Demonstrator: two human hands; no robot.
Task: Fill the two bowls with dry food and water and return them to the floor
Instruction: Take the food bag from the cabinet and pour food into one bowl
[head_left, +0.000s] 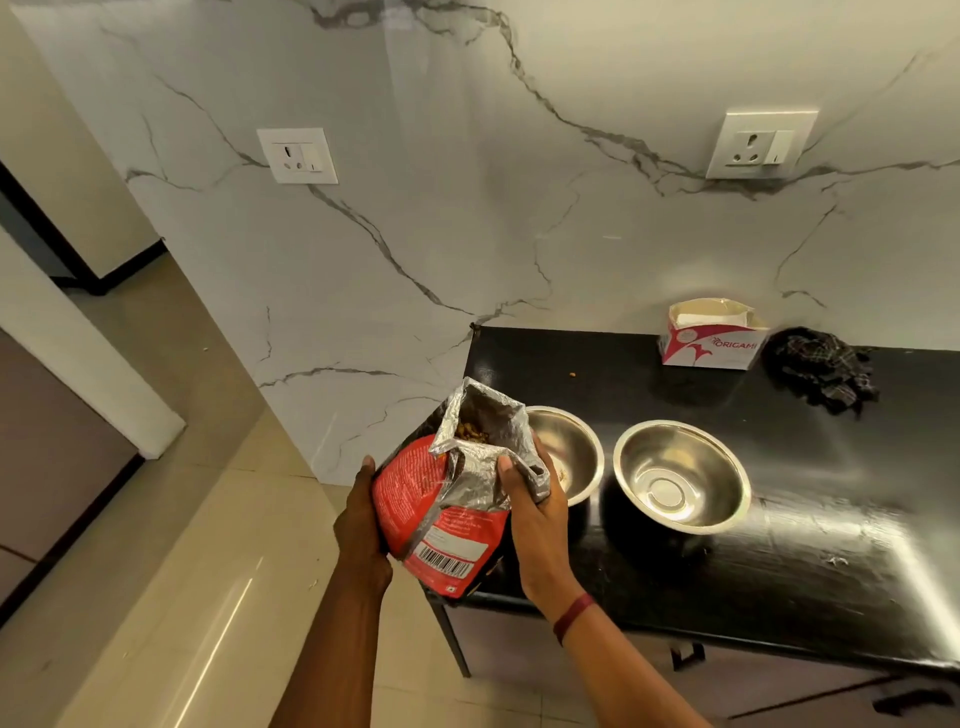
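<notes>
Two steel bowls stand side by side on a black counter (810, 571). The left bowl (569, 447) is partly hidden behind the bag and shows a few kibble pieces inside. The right bowl (680, 475) looks bare inside. A red dry-food bag (441, 509) with a silver lining is open at the top, brown kibble showing in it. The bag is upright just left of the left bowl, over the counter's corner. My left hand (363, 525) cups the bag's left side. My right hand (535, 499) grips the folded silver rim on the right.
A torn white and red carton (711, 335) and a dark checked cloth (821, 371) lie at the counter's back. One stray kibble piece (572, 373) lies behind the bowls. Marble wall with two sockets behind. Tiled floor (218, 571) to the left.
</notes>
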